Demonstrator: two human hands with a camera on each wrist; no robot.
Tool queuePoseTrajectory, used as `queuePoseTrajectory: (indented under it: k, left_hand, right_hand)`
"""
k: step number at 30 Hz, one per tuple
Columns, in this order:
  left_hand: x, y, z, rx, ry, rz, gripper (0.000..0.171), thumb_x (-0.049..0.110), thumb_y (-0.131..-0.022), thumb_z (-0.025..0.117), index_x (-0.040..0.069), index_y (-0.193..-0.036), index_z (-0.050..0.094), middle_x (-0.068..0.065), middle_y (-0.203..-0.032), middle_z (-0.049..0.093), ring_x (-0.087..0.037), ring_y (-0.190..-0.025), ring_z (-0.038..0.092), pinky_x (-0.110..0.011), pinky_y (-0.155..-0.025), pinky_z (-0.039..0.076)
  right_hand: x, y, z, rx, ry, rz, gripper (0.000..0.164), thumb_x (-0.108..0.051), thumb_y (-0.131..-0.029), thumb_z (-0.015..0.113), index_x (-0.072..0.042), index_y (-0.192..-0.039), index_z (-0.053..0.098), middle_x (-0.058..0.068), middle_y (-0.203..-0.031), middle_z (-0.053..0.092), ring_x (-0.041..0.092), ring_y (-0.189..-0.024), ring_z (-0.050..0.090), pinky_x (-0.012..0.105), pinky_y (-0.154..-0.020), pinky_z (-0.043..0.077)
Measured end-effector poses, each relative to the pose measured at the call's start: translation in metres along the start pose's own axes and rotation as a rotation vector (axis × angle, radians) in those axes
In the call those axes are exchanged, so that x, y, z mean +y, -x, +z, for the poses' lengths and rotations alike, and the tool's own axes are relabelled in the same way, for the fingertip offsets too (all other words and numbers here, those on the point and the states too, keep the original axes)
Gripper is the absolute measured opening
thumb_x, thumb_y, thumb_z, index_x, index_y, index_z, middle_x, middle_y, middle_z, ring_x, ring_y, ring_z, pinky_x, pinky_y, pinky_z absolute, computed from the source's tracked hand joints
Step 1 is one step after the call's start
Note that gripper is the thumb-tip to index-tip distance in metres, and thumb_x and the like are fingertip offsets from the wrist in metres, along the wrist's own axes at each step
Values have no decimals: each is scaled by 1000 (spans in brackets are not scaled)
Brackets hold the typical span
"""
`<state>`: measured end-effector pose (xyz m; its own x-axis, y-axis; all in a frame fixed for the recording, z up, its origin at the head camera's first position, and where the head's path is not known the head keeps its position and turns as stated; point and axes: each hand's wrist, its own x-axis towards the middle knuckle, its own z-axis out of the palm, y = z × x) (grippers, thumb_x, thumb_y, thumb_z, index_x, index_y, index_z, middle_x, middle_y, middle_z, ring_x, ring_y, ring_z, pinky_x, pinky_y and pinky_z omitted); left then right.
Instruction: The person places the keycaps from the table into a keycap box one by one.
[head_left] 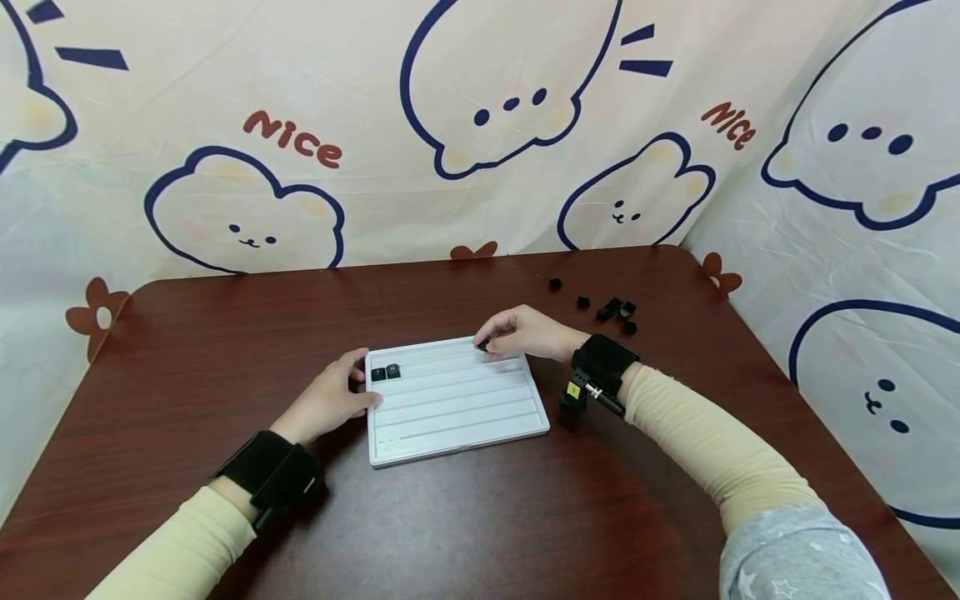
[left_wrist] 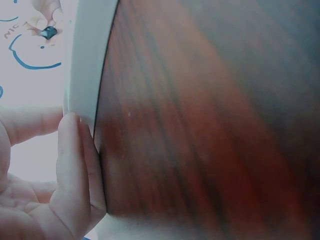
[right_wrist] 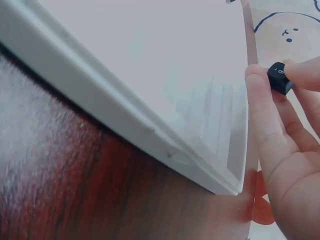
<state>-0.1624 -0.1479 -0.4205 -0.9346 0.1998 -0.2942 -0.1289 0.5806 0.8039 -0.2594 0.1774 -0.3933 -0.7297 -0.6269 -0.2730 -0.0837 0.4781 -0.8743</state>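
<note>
A white ridged tray [head_left: 457, 408] lies on the table, its long shallow rows running from side to side. At its left edge my left hand [head_left: 330, 400] grips the rim, thumb over the top and fingers along the outer side. Two black keycaps [head_left: 393, 371] sit side by side in the upper left of the tray. Over the tray's far right part, my right hand [head_left: 528, 332] pinches another black keycap [right_wrist: 279, 78] between thumb and fingers. That one bears a small white character, seen in the right wrist view.
Several loose black keycaps [head_left: 609, 309] are scattered on the brown table [head_left: 465, 533] at the back right, beyond my right hand. A cloth [head_left: 375, 217] with cartoon outlines hangs behind the table and along its right side.
</note>
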Motion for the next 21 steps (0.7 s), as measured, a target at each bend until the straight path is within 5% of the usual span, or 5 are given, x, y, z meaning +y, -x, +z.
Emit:
queuePoseTrajectory:
  k: [12, 21]
  left_hand:
    - [0, -1, 0, 3, -4, 5, 78, 4, -95, 71, -5, -158, 26, -27, -128, 47, -29, -96, 61, -33, -77, 59]
    - [-1, -1, 1, 2, -7, 4, 78, 4, -95, 71, -4, -158, 27, -27, -127, 48, -28, -94, 61, -33, -76, 59]
  right_hand:
    - [-10, -5, -2, 51, -52, -18, 26, -2, -101, 59, 5, -125, 70, 17, -122, 69, 26, -104, 71, 36, -93, 56]
    - [-11, -7, 1, 65, 28, -4, 28, -6, -102, 61, 1, -126, 71, 15, -130, 66, 22, -104, 71, 34, -93, 55]
